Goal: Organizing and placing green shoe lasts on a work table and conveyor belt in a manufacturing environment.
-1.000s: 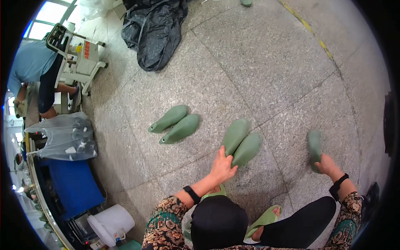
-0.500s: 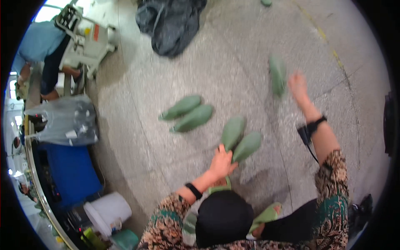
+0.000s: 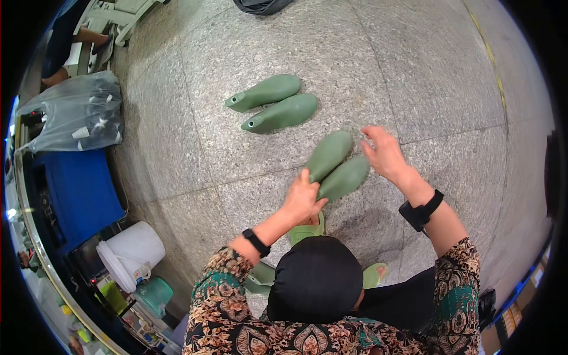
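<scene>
On the stone floor (image 3: 414, 77), two pairs of shoe lasts lie side by side. The near pair (image 3: 336, 167) sits just ahead of the person's knees; the far pair (image 3: 272, 102) lies beyond it and to its left, apart from it. The left hand (image 3: 303, 198) rests on the near end of the near pair, and the right hand (image 3: 384, 152) is at that pair's far right side. Toward the floor's left edge a plastic bag (image 3: 74, 112) lies, with a blue crate (image 3: 74, 195) nearer than it and a white bucket (image 3: 127, 254) nearer still, at the near left corner. A dark cloth (image 3: 260, 6) lies at the far edge.
</scene>
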A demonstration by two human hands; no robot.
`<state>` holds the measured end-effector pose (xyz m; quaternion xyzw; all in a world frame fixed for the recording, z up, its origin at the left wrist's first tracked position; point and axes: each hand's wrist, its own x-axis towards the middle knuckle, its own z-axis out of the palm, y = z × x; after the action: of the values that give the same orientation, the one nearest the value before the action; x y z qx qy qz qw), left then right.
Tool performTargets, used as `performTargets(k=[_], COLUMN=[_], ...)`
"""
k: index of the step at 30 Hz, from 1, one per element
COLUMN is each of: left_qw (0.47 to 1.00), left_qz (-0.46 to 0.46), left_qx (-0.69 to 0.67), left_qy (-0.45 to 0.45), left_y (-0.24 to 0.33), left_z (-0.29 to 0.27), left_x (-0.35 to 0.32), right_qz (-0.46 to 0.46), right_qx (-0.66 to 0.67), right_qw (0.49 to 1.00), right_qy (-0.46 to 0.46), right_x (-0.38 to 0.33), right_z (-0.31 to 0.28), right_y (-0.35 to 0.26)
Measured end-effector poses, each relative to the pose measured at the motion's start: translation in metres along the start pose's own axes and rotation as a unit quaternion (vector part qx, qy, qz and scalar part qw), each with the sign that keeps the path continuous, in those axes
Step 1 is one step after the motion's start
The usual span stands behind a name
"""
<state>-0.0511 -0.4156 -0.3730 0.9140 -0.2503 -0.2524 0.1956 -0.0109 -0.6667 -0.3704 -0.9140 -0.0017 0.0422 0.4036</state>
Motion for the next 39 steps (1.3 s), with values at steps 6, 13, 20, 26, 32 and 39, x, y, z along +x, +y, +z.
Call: performTargets(k=[6,13,20,26,32,39], left_qw=[0.980,0.922,0.928,0.917,0.895,0.894], left_qz=[-0.196,-0.345,-0.335,-0.370,-0.428,-0.431], left_qx=[0.005,0.059,-0.006,-0.017,-0.023,-0.034], left_qy=[0.005,0.167,0.165,0.147,0.123,0.115], left_y=[-0.052,-0.095,-0.117,-0.110,-0.098,-0.094], left_z=[-0.042,-0.003,-0.003,-0.009,-0.022,-0.030], left_x=[-0.091,-0.126,-0.141,-0.133,-0.130,-0.127], right_qz=[-0.204,-0.253,-0.268,-0.353,-0.561,-0.490], right_qx=[-0.048,-0.179,-0.375,-0.398,-0.349,-0.364], right_qw=[0.976,0.947,0.873,0.845,0.716,0.759], right_qy=[-0.057,-0.088,-0.160,-0.063,-0.224,-0.225], right_x=[0.069,0.165,0.178,0.159,0.063,-0.029], right_z=[0.058,0.139,0.152,0.144,0.072,-0.003], right_y=[-0.069,-0.141,-0.151,-0.149,-0.088,-0.032])
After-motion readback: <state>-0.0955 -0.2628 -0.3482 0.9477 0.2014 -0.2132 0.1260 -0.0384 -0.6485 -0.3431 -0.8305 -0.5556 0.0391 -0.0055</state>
